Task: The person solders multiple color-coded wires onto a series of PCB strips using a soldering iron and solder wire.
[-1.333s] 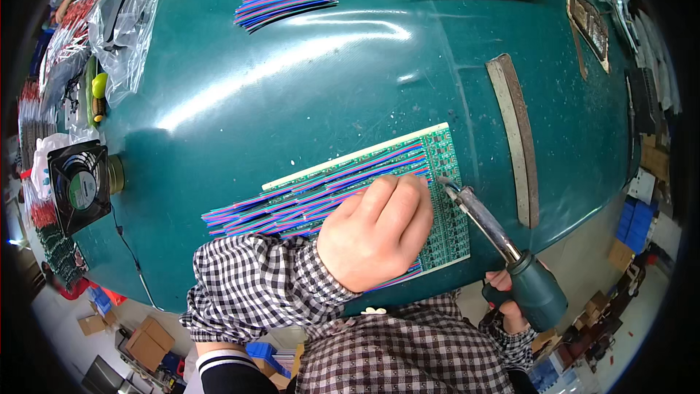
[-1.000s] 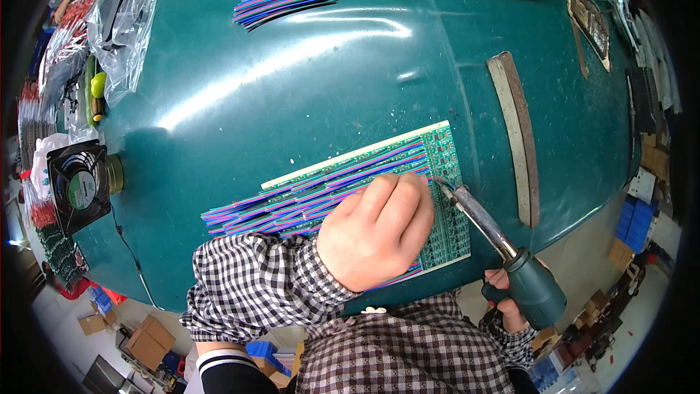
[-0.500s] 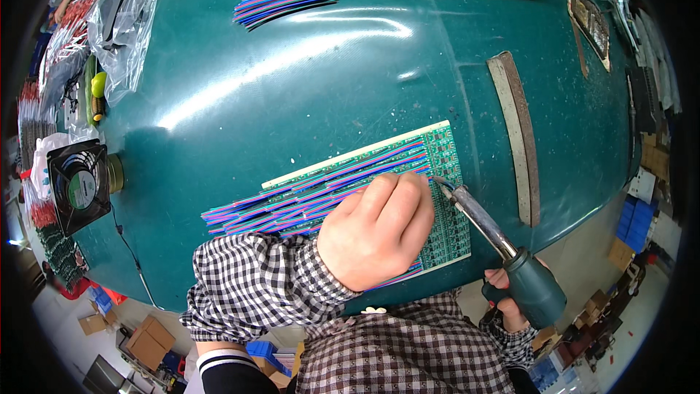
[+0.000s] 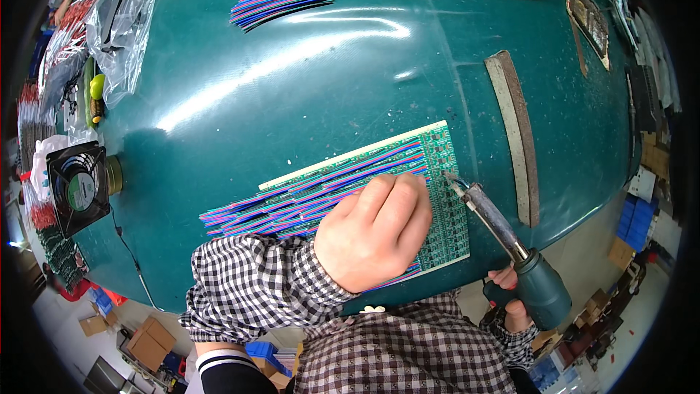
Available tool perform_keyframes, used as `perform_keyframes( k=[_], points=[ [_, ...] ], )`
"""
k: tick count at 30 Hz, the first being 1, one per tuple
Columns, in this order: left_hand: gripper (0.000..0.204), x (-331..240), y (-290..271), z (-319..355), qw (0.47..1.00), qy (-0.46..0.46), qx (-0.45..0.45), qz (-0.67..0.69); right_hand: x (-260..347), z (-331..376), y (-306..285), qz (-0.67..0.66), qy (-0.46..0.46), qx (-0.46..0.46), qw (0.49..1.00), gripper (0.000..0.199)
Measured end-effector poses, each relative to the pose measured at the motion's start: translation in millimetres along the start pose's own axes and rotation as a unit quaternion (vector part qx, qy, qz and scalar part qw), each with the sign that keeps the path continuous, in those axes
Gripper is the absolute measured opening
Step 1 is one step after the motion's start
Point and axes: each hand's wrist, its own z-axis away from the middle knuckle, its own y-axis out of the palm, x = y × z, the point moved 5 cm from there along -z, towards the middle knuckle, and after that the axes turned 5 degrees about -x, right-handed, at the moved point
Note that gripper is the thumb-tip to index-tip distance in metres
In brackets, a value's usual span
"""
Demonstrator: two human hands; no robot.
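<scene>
the left hand [image 4: 375,230] is resting on the circuit board [image 4: 446,230], its fingers bunching close together over the blue and red wires [image 4: 321,188]; their tips are hiding any pinched wire, so the hold is staying unclear. the board is lying on the desk [image 4: 350,95], the wires slanting up to the right along it. just right of those fingers, the tip of the soldering iron [image 4: 543,295] is pointing up-left, the right hand [image 4: 517,315] wrapping its handle firmly.
</scene>
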Motion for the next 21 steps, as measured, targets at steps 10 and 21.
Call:
perform_keyframes(
  k=[10,21],
  points=[
    [0.034,-1,0,0,1.000,-0.003,0.003,-0.008,32,-16,16,0.101,-0.074,-0.015,0.992,0.061],
    [0.033,-2,1,2,1.000,0.002,-0.006,-0.018,32,-13,19,0.112,-0.046,-0.021,0.992,0.061]
  ],
)
